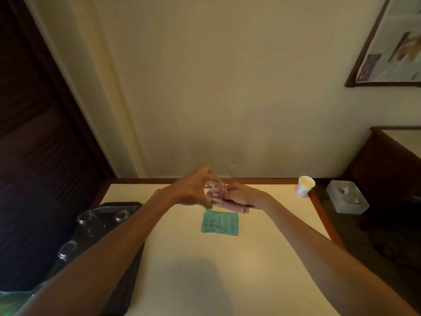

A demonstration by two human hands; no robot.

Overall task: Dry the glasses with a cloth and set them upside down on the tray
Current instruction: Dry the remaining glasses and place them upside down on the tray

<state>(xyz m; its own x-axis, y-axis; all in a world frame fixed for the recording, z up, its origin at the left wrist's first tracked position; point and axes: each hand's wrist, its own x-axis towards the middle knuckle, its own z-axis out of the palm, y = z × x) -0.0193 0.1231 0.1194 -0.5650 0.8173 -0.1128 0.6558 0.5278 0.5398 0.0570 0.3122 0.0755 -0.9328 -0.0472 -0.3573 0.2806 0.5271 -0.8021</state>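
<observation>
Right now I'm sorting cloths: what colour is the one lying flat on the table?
Teal green cloth, with a stitched grid, seen in the head view.

Single head-worn wide-angle view, looking forward and down from above the near edge of the cream table (227, 270). Both forearms enter from 6 o'clock and meet near frame centre. The wall (216, 87) fills the upper half towards 12 o'clock; a dark tray (114, 207) sits at 9 o'clock, a paper cup (305, 185) at 2 o'clock. No second view shares the scene.
</observation>
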